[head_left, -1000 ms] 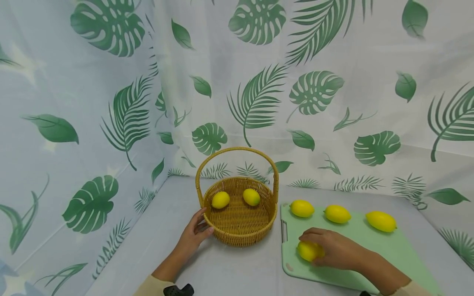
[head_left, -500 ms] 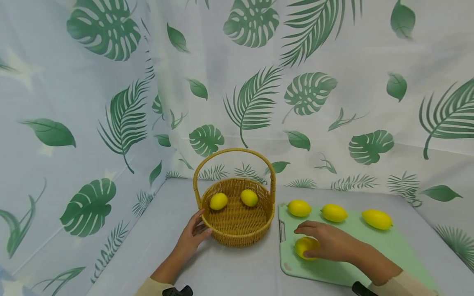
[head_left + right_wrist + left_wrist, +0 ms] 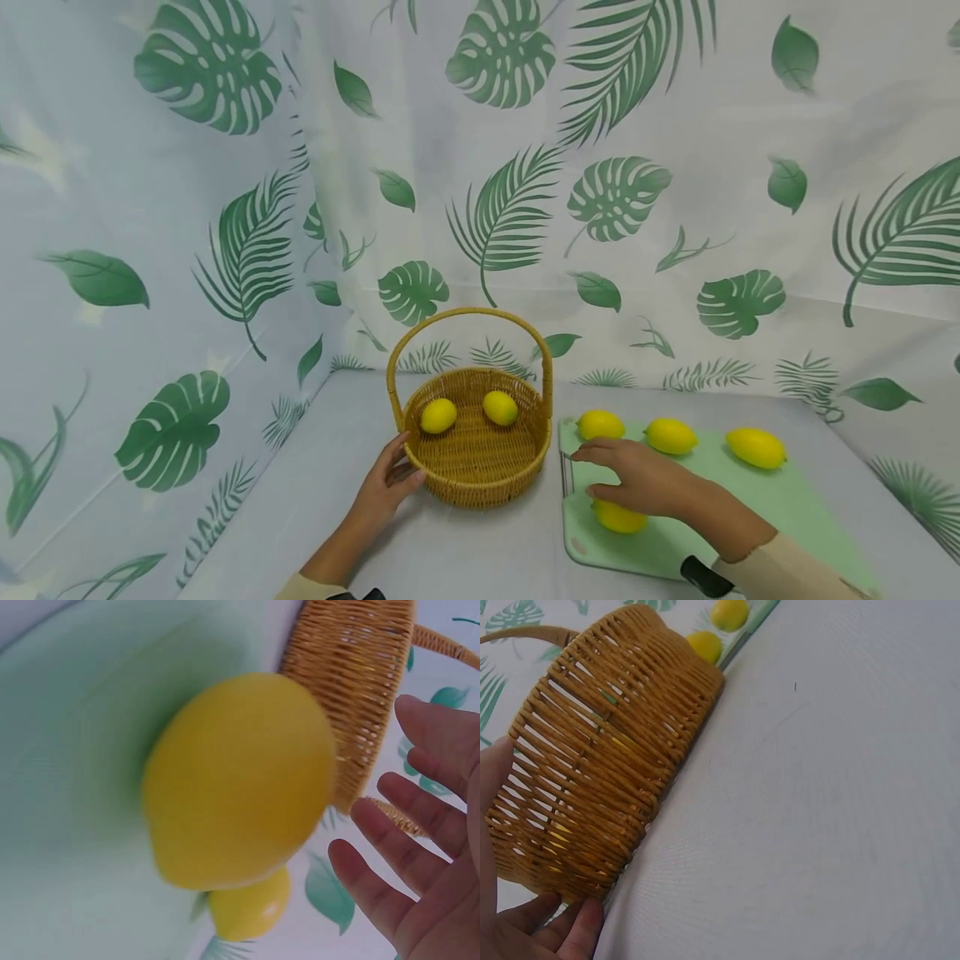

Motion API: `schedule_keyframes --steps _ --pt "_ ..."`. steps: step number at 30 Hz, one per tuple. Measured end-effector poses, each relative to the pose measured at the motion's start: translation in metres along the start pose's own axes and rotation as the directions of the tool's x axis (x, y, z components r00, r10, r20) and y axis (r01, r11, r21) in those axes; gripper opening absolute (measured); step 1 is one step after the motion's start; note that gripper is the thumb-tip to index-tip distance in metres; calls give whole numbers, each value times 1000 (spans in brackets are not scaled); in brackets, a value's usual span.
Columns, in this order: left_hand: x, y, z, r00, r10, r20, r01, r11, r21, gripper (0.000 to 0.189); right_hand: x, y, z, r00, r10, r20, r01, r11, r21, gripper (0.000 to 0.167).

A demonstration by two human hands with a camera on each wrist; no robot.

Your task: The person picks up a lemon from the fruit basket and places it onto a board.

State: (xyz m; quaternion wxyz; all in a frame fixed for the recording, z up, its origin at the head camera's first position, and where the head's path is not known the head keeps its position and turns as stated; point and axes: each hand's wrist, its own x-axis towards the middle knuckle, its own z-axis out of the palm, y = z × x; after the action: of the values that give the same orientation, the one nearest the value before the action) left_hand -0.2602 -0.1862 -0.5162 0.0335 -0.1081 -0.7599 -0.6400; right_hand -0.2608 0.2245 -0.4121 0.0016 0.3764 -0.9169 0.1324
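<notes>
Right hand point(image 3: 643, 479) above front lemon point(image 3: 621, 520)

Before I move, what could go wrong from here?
The nearest lemon lies loose beneath the open right hand, close to the left edge of the green cutting board; a nudge might roll it off. The back-left lemon shows just past that hand in the head view, so a forward sweep could knock it. The left hand touches the wicker basket; a push might set the two loose lemons inside rolling.
</notes>
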Motion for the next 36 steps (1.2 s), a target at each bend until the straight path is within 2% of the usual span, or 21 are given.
schedule_keyframes --steps 7,16,22,27,36 --pt "1 -5 -2 1000 -9 -5 9 1000 -3 74 17 -11 -4 1000 -5 -6 5 1000 -12 39" --pt "-2 -5 -1 999 -46 -8 46 999 -4 75 46 -20 1 1000 -19 -14 20 997 68 41" --pt "2 -2 -2 1000 -21 0 21 1000 4 75 68 -26 -2 997 -46 -56 50 996 73 39" --pt "1 -3 -3 1000 18 7 -18 1000 5 72 79 -35 -7 998 -41 -47 46 994 103 40" --pt "0 -3 -2 1000 16 7 -16 1000 -5 73 101 -43 -8 997 -70 -43 73 994 79 37"
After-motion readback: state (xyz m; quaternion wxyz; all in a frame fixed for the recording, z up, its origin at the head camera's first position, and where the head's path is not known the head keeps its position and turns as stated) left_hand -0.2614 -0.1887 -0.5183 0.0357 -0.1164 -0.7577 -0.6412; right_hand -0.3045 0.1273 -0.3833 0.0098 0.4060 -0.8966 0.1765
